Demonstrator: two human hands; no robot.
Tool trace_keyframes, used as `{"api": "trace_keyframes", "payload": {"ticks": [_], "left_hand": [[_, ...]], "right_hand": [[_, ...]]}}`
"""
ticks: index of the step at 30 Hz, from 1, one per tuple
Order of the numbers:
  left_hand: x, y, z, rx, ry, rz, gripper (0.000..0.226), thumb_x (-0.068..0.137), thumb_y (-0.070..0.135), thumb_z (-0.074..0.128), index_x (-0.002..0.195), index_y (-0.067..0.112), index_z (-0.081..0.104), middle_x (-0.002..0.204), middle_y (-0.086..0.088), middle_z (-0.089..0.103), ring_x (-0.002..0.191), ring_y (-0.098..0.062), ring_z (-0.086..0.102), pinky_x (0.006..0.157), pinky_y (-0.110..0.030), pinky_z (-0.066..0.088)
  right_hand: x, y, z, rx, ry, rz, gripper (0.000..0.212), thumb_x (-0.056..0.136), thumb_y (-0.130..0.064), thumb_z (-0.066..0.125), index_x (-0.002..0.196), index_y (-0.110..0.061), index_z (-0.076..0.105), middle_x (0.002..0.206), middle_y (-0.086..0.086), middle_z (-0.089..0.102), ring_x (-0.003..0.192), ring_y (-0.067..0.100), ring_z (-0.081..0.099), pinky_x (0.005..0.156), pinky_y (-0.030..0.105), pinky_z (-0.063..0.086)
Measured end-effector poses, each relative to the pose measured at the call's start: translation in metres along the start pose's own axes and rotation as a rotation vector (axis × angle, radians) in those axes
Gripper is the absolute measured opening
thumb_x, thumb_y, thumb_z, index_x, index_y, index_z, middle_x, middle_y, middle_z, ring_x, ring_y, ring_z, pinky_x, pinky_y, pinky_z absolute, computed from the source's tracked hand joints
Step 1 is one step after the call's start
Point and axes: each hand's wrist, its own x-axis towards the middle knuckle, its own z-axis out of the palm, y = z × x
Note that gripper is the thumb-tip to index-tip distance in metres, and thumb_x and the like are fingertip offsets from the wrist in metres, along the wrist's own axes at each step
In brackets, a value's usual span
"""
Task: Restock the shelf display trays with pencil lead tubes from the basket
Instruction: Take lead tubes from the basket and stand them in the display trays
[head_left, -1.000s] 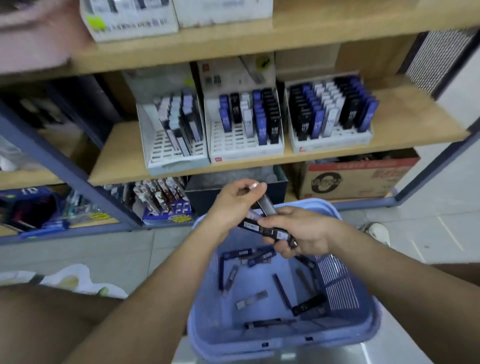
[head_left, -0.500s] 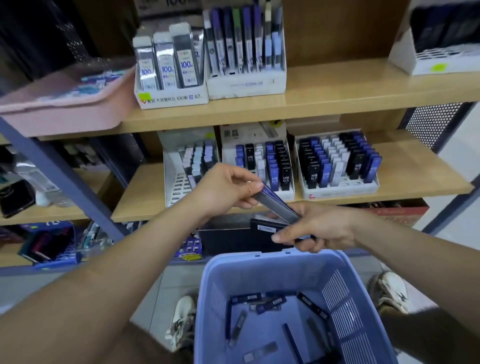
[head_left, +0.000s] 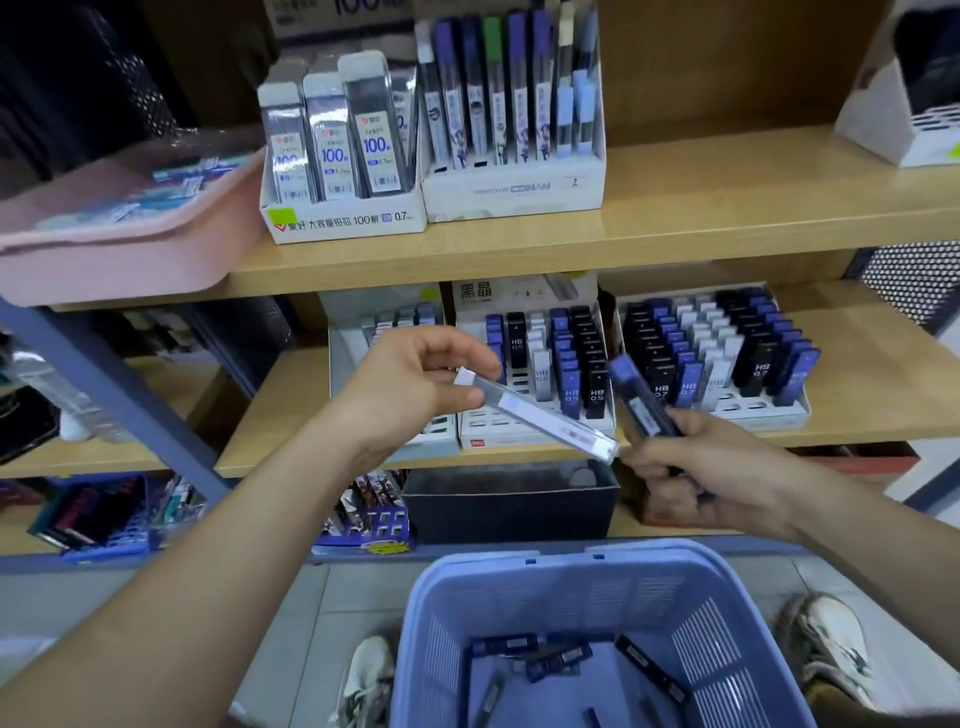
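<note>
My left hand pinches one end of a clear white-capped lead tube, held slantwise in front of the middle display tray. My right hand grips a blue lead tube that points up and left; other tubes may be in that fist but are hidden. Behind the hands, on the middle shelf, stand a left tray, the middle tray and a nearly full right tray. The blue basket sits below with several tubes in its bottom.
The upper wooden shelf carries two white display boxes of lead packs and a pink bin at the left. A black box sits on the bottom shelf. My shoes flank the basket on the tiled floor.
Both hands rose from the basket to shelf height. My left hand has drawn the clear tube away from my right hand, which keeps the blue one. The view has tilted upward.
</note>
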Motion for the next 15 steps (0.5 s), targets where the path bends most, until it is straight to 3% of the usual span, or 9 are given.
{"api": "trace_keyframes", "payload": {"ticks": [2,4,9,15], "left_hand": [[0.001,0.001,0.002,0.008,0.004,0.01,0.033,0.076,-0.015,0.067,0.084,0.017,0.07,0.09,-0.001,0.073,0.088,-0.011,0.069,0.078,-0.02,0.055],[0.001,0.001,0.002,0.002,0.023,0.004,0.034,0.076,-0.017,0.065,0.086,0.015,0.069,0.089,-0.002,0.072,0.084,-0.012,0.07,0.076,-0.021,0.056],[0.001,0.001,-0.007,-0.066,0.058,-0.051,0.033,0.077,-0.017,0.065,0.094,0.01,0.068,0.084,-0.004,0.075,0.077,-0.014,0.071,0.066,-0.02,0.055],[-0.008,-0.006,-0.041,-0.032,0.009,-0.273,0.014,0.08,0.002,0.069,0.094,0.001,0.069,0.08,-0.014,0.074,0.069,-0.015,0.07,0.064,-0.019,0.058]], "right_hand": [[0.004,-0.004,0.011,0.079,-0.034,-0.032,0.017,0.084,-0.021,0.069,0.087,-0.015,0.052,0.056,-0.002,0.038,0.042,0.009,0.023,0.039,0.019,0.016],[0.004,-0.008,0.02,0.001,-0.115,-0.049,0.023,0.081,-0.027,0.071,0.09,-0.013,0.055,0.057,-0.002,0.041,0.042,0.009,0.026,0.037,0.018,0.022],[0.011,-0.003,0.037,-0.199,-0.094,-0.107,0.014,0.087,-0.016,0.071,0.086,-0.013,0.057,0.055,-0.003,0.047,0.045,0.01,0.03,0.04,0.019,0.027],[0.027,0.002,0.064,-0.24,-0.094,-0.178,0.012,0.087,-0.016,0.072,0.084,-0.018,0.06,0.052,-0.004,0.047,0.048,0.012,0.034,0.045,0.023,0.027]]}}
